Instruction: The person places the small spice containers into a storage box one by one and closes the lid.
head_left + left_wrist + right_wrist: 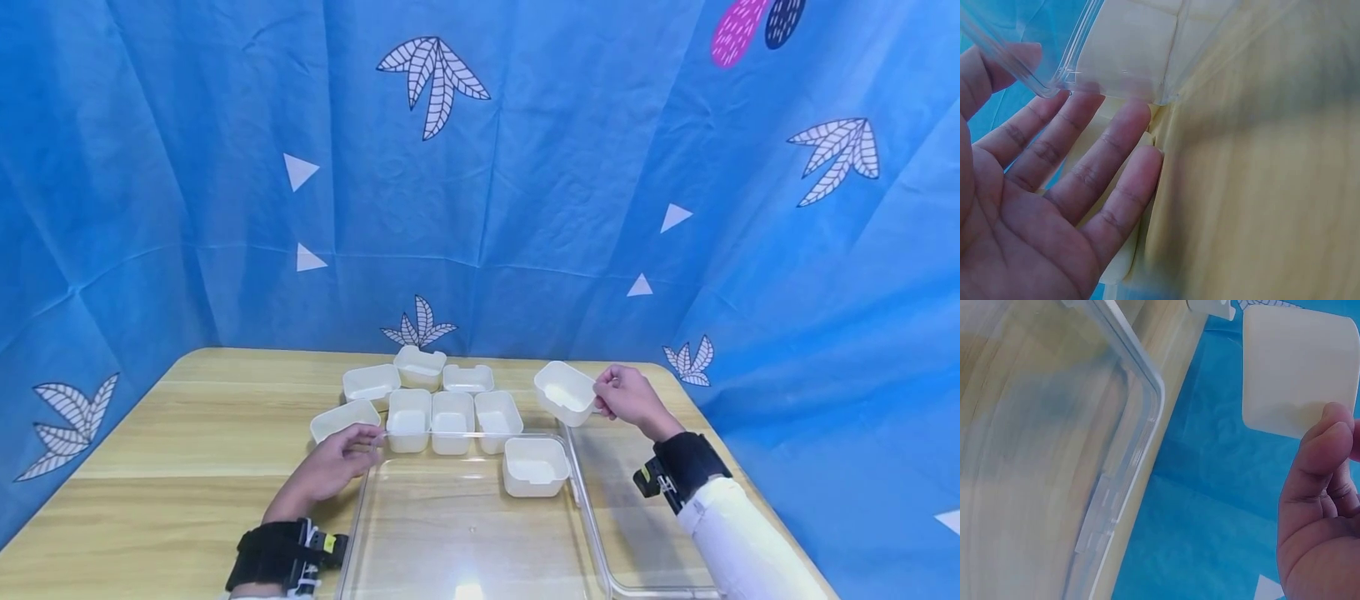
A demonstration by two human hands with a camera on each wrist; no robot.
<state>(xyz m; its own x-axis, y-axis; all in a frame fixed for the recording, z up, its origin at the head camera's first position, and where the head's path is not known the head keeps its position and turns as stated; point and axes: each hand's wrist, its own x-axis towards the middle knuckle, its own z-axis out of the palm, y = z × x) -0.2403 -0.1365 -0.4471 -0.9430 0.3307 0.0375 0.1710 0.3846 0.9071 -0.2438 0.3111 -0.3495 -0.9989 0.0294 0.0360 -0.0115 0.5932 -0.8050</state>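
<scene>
My right hand (pixel 628 396) pinches the side of a small cream plastic bin (pixel 564 392), held up over the back right of the table; the right wrist view shows the flat outside of this bin (pixel 1300 369) above the fingertips. My left hand (pixel 337 467) is at the far left corner of a large clear plastic box (pixel 465 542). In the left wrist view its fingers are spread and nearly straight, with fingertips at the corner of the clear box (pixel 1060 87) and the thumb overlapping its wall. Another cream bin (pixel 536 468) sits in the box's far right corner.
Several more cream bins (pixel 453 421) stand close together behind the clear box, one bin (pixel 345 419) beside my left hand. A clear rimmed piece (pixel 600 550) with a clip lies right of the box. A blue patterned curtain (pixel 480 208) surrounds the wooden table (pixel 187 467).
</scene>
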